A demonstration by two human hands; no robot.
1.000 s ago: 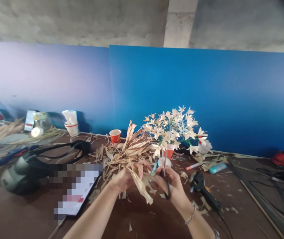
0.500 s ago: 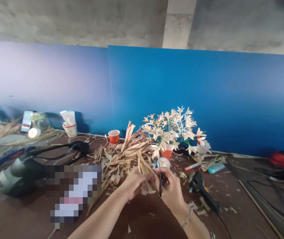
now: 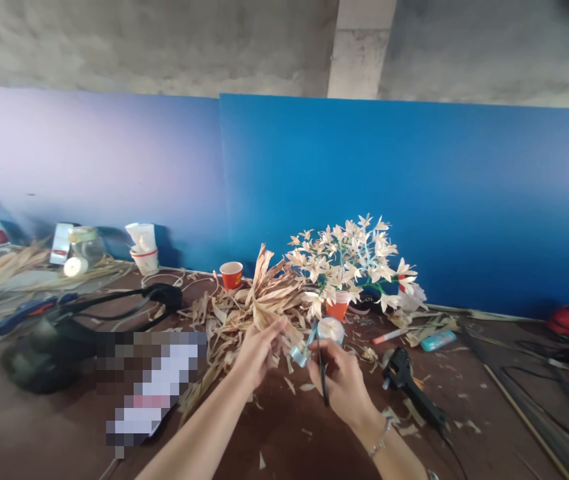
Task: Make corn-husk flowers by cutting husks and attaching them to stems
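My left hand [image 3: 259,350] is closed around a dry corn husk [image 3: 269,319], pinching it between thumb and fingers. My right hand [image 3: 342,380] grips a pair of dark scissors [image 3: 322,373], pointing up and away from me. Between the two hands is a small light-blue item [image 3: 300,355], too blurred to name. Behind the right hand sits a round whitish roll or tub [image 3: 331,329]. A heap of dry husks [image 3: 229,320] lies beyond the left hand. Cream husk flowers [image 3: 347,260] on green and blue stems stand in a red paper cup [image 3: 337,307].
A black glue gun [image 3: 407,383] with its cord lies right of my hands. On the left are a dark strapped object [image 3: 39,360] and a pixelated item [image 3: 159,387]. An orange cup [image 3: 231,274] and white cups [image 3: 144,257] stand along the blue panel [image 3: 314,167].
My left hand has moved slightly left, taking the husk away from the scissors, so the gap between my hands is wider. The light-blue item now shows between them.
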